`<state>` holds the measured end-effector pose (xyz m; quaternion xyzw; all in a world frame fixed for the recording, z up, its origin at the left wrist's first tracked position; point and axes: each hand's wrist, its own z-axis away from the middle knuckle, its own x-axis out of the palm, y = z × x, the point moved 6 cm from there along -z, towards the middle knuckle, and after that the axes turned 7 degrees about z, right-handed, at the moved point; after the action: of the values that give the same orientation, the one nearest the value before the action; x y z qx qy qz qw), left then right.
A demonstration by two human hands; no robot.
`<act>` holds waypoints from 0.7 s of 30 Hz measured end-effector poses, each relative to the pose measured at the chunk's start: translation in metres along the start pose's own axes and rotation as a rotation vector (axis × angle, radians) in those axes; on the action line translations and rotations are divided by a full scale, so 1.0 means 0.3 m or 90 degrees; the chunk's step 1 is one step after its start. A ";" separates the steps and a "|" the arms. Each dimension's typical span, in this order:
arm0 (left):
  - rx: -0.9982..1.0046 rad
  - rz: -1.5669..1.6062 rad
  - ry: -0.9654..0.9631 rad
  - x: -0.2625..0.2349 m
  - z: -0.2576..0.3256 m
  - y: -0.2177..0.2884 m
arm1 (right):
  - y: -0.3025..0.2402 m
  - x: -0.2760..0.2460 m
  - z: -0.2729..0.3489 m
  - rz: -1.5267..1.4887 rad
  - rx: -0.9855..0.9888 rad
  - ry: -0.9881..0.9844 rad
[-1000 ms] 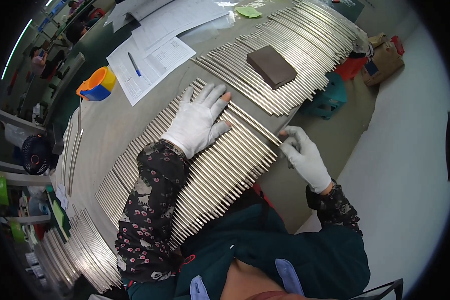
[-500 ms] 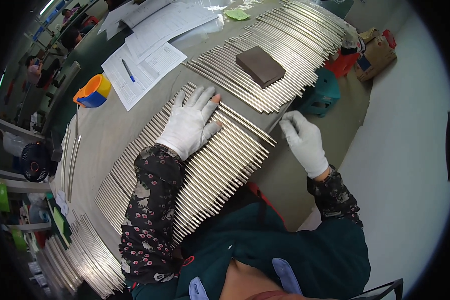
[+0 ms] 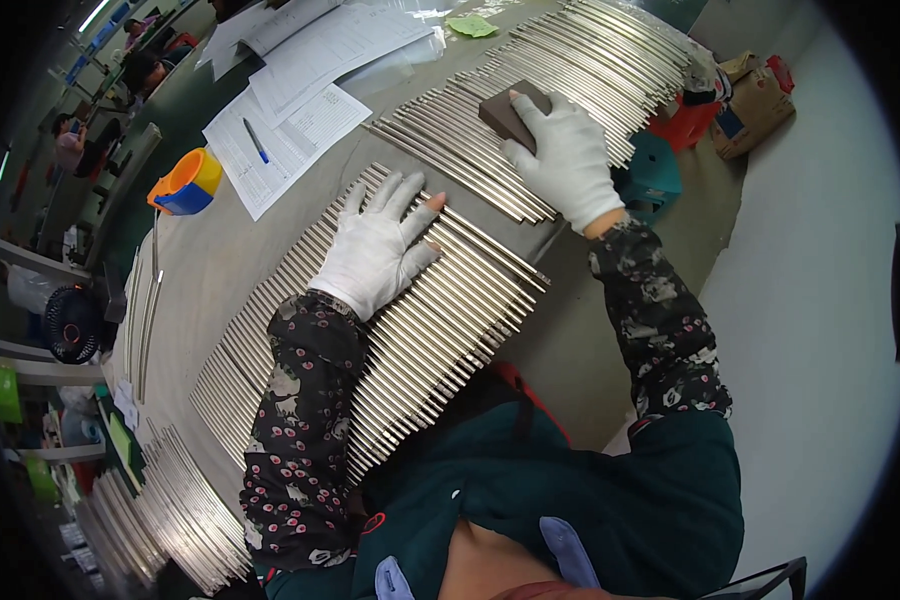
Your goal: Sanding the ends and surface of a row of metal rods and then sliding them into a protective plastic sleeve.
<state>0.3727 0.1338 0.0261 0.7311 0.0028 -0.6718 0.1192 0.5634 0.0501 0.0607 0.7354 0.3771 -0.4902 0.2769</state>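
Your left hand (image 3: pixel 372 250) lay flat, fingers spread, across the nearer metal rods (image 3: pixel 455 310), seemingly steadying them. Your right hand (image 3: pixel 572 165) clasped the brown block (image 3: pixel 503 118) over the farther metal rods (image 3: pixel 610 60).

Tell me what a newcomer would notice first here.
Probably the shiny rods, laid side by side across the table. The left hand lies spread on the near batch; the right hand grasps a brown block over the far batch. Left of the papers, a yellow and blue ring stands out.

Count: 2 white-gloved hands (image 3: pixel 367 250), 1 brown rectangular block (image 3: pixel 503 118), 1 blue pen (image 3: pixel 255 140); silvery metal rods (image 3: pixel 450 312) number dozens.
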 end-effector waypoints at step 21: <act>-0.002 0.015 0.010 0.009 -0.007 -0.006 | 0.018 -0.221 0.465 -0.086 -0.120 -0.105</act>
<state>0.3748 0.1356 0.0232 0.7361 -0.0035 -0.6646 0.1283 0.4809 -0.0801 0.0714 0.6362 0.4466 -0.5286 0.3412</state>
